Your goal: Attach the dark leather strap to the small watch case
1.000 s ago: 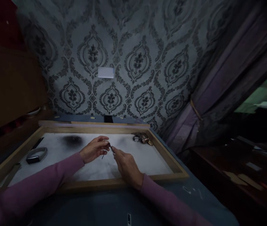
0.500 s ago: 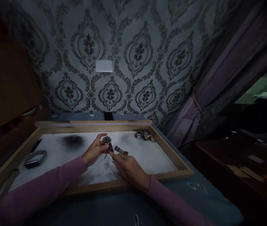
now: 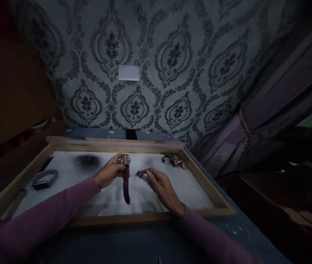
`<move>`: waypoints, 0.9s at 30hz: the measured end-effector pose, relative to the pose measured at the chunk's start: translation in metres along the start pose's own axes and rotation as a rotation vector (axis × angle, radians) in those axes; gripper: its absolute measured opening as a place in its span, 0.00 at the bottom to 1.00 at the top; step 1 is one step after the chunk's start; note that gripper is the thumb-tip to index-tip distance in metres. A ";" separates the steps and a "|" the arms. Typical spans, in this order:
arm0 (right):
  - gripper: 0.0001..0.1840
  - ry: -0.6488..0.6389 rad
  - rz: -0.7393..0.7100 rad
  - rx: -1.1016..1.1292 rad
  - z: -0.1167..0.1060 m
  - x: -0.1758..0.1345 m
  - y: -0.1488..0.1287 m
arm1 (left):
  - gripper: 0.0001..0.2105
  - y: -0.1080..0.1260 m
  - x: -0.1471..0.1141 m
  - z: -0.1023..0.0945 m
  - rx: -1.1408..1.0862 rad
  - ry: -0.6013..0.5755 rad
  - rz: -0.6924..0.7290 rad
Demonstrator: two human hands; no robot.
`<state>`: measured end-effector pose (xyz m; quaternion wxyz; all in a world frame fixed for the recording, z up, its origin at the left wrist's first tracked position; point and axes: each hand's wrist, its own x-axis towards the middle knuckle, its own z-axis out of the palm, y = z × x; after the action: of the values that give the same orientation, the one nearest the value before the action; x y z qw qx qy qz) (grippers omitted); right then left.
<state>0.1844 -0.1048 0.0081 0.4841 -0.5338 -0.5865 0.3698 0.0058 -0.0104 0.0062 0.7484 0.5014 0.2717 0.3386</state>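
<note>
My left hand (image 3: 111,171) is closed around a wristwatch (image 3: 125,159), whose round dial faces up. From the case a dark brown strap (image 3: 126,187) hangs down over the white floor of the wooden tray. To its right, my right hand (image 3: 162,185) pinches a short watch strap piece (image 3: 142,176) with thumb and fingertips. Part of that piece is covered by the fingers, and its buckle end points left.
The shallow wooden tray (image 3: 161,216) sits on a blue surface. Inside it, a grey-banded watch (image 3: 45,180) lies at left and several watches (image 3: 174,160) cluster at the back right. Patterned wallpaper rises behind; a tied curtain (image 3: 227,135) hangs at right.
My right hand has left the watch's strap, which now hangs free, and has moved right to the loose strap piece. My left hand still holds the watch. The view has shifted slightly.
</note>
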 end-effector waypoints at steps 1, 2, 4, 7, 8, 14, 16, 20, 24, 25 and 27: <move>0.23 0.000 0.054 0.087 0.000 0.006 0.002 | 0.22 0.000 -0.001 0.000 0.016 -0.038 -0.017; 0.24 -0.010 0.082 0.119 0.000 0.011 0.003 | 0.23 -0.001 -0.002 0.001 0.033 -0.080 -0.028; 0.24 -0.042 0.126 0.166 0.000 0.023 0.005 | 0.23 -0.004 -0.004 0.003 0.071 -0.175 -0.024; 0.25 -0.100 0.190 0.229 0.001 0.038 0.007 | 0.23 -0.009 -0.006 0.007 0.150 -0.287 -0.002; 0.25 -0.126 0.205 0.242 0.001 0.042 0.008 | 0.23 -0.011 -0.006 0.008 0.187 -0.307 -0.007; 0.26 -0.268 0.289 0.288 -0.006 0.053 0.016 | 0.21 -0.018 -0.002 0.008 0.220 -0.289 -0.040; 0.24 -0.318 0.301 0.274 -0.009 0.053 0.018 | 0.20 -0.017 0.002 0.007 0.211 -0.223 -0.033; 0.23 -0.315 0.302 0.334 -0.012 0.052 0.020 | 0.15 -0.017 0.010 0.004 0.209 -0.131 -0.092; 0.24 -0.349 0.228 0.292 -0.010 0.052 0.027 | 0.16 -0.022 0.012 0.001 0.227 -0.191 -0.128; 0.23 -0.346 0.198 0.274 -0.009 0.053 0.030 | 0.15 -0.023 0.012 0.001 0.220 -0.208 -0.126; 0.24 -0.252 0.164 0.196 -0.008 0.054 0.034 | 0.13 -0.022 0.010 0.003 0.236 -0.235 -0.119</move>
<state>0.2033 -0.0473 -0.0131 0.4246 -0.4796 -0.5581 0.5275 0.0198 -0.0103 -0.0142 0.7298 0.6048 0.2493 0.1986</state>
